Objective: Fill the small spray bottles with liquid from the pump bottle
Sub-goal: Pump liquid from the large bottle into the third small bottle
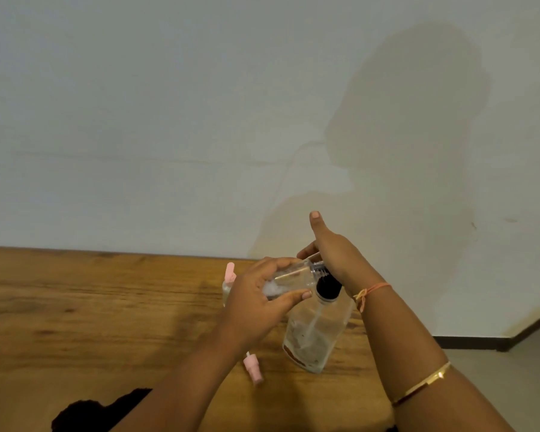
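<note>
A: What is lying around, biggest first?

B: The pale wall [169, 104] is filling the upper half, with a person's shadow [412, 135] falling across it toward two o'clock. The wooden table [75, 307] is spreading below. A dark shape [85, 414] is sitting at the near edge, at seven o'clock; I cannot tell what it is.

A: And the task's things?

B: The clear pump bottle [315, 335] is standing just right of centre, its black collar [328, 289] showing. The right hand [337, 257] is resting on its top, thumb sticking up, so the pump head is hidden. The left hand [262, 294] is gripping a small clear bottle [290, 279], tipped sideways, its mouth pointing at three o'clock toward the pump.

A: How many small bottles?

B: Two. The second bottle [228, 286], pink-capped, is standing behind the left hand, partly blocked. One loose pink sprayer [252, 367] is lying on the table at six o'clock from that hand.
</note>
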Tool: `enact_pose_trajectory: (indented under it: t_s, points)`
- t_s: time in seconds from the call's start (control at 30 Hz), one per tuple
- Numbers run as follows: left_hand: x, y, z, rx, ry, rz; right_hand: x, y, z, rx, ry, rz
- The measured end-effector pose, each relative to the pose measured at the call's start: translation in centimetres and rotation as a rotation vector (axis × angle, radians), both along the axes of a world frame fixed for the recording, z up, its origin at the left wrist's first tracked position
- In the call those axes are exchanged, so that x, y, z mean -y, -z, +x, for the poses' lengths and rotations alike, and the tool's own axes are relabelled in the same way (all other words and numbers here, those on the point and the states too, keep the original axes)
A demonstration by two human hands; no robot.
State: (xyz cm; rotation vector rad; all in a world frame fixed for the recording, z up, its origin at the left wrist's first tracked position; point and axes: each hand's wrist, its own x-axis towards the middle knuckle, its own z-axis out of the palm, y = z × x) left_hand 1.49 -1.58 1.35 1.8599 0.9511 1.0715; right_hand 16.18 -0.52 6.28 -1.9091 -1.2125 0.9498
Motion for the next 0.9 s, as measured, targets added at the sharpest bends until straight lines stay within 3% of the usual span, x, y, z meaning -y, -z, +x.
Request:
enact_pose_trajectory:
  t_s: [0.13,0.9]
  points:
    - [0.2,-0.9,0.1,0.034,0.004,0.041,-0.1,-1.0,0.1,-0.057,-0.007,0.025]
    - [0.0,0.8,0.2,0.099,0.027,-0.078,0.1,-0.2,-0.3,0.051,0.007,-0.031]
